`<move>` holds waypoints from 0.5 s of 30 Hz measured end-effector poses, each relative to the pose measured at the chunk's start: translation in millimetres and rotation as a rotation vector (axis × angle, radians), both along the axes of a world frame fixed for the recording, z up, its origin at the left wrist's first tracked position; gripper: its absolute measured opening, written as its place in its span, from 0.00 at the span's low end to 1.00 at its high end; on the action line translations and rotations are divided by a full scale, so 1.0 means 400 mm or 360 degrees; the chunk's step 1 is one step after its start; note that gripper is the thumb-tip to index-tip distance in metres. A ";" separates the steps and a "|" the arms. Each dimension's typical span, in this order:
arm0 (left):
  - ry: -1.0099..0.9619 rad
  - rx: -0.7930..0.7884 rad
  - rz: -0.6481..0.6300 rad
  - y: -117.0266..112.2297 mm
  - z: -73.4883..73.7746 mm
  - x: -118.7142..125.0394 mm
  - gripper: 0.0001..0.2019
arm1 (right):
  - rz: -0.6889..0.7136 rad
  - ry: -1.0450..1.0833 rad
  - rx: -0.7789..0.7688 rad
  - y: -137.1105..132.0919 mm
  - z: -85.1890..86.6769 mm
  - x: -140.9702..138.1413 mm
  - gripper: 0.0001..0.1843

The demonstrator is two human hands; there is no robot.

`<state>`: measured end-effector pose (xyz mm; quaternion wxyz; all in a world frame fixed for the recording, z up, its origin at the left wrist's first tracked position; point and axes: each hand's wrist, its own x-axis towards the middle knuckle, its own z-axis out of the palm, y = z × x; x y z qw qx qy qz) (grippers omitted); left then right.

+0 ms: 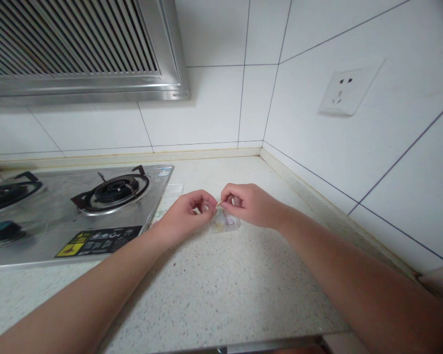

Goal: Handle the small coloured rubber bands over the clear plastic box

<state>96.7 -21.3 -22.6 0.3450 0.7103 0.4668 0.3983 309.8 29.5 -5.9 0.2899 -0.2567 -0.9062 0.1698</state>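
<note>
Above the speckled countertop, my left hand (192, 211) and my right hand (250, 202) meet with their fingertips almost touching. Between them is a small pale yellow band (219, 204), pinched by the thumb and finger of each hand. Just under my fingers lies a small clear plastic box (230, 225), with coloured ring shapes showing in it, one yellowish and one purple. My hands cover part of this box. Beside my left hand, close to the stove edge, some clear plastic with green ring shapes (160, 214) is partly hidden by my wrist.
A steel gas stove (64, 196) with black burners and a knob (3, 230) stands to the left. Over it hangs a range hood (96, 93). White tiled walls meet behind the counter (214, 290), and a socket (345, 93) is on the right wall.
</note>
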 end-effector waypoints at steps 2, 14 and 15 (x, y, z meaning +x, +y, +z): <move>0.0024 0.0030 0.0009 0.001 -0.001 -0.001 0.08 | 0.0010 0.0004 -0.0044 -0.001 -0.001 -0.001 0.05; 0.0031 0.0019 0.0027 0.000 0.005 -0.003 0.09 | 0.0074 0.0098 -0.0174 0.001 -0.002 0.001 0.09; 0.0029 0.0009 0.0028 -0.001 0.005 -0.003 0.09 | 0.0071 0.0102 -0.0169 0.002 -0.002 0.000 0.09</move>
